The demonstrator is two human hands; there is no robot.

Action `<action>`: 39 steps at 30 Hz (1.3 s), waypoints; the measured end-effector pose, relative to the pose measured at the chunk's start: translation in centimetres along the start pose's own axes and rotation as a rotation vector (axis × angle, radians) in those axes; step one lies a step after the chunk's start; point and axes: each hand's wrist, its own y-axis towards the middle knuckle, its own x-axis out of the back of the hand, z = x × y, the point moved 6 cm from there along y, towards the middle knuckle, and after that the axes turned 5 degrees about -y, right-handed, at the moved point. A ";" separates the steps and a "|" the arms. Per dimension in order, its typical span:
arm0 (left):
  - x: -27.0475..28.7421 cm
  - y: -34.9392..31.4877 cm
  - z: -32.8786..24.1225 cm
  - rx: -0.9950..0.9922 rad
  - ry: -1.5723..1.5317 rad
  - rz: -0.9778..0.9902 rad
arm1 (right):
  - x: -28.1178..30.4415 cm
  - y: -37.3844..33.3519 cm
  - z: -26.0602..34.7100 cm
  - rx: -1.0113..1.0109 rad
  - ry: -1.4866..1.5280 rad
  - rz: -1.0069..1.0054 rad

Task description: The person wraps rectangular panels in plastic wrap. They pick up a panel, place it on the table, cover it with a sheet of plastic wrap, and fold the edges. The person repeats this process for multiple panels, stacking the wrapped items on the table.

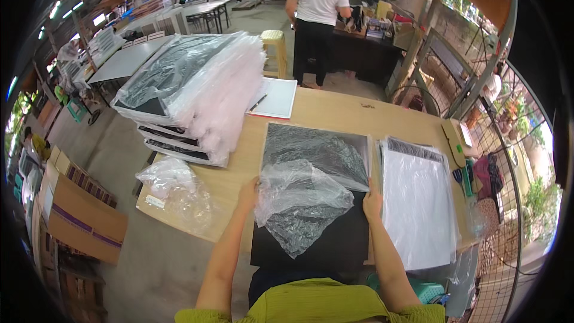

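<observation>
In front of me on the wooden table lies a flat black board [323, 236], its upper part inside a clear plastic bag [308, 182]. The bag's loose film is crumpled over the board's middle, while the board's near end is bare and reaches past the table's front edge. At the left side of the bag's mouth, my left hand [250, 192] is closed on the film. My right hand [372, 202] grips the opposite side, at the board's right edge. The fingertips of both hands are partly hidden.
A tall pile of plastic-wrapped black boards [179, 90] stands at the left. Beside it lie a pad with a pen [275, 98] and crumpled clear bags [173, 185]. Flat clear bags [418, 203] are stacked at right. Beyond the table, another person [320, 6] stands facing away.
</observation>
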 end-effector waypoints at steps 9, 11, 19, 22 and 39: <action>0.2 0.9 -3.0 0.250 0.546 -0.109 | 1.4 3.2 2.6 -0.203 -0.348 0.204; 1.4 2.6 3.6 0.166 0.624 -0.219 | 1.3 4.5 5.0 -0.139 -0.308 0.220; -0.6 0.6 4.9 0.239 0.635 -0.113 | 5.5 2.3 9.2 0.032 -0.056 0.147; -3.9 -0.6 3.8 0.048 0.656 -0.224 | 7.5 2.1 11.8 0.085 0.108 -0.012; 0.5 -3.6 -1.0 -0.147 0.773 0.087 | 8.8 -6.2 4.8 -0.067 -0.114 0.303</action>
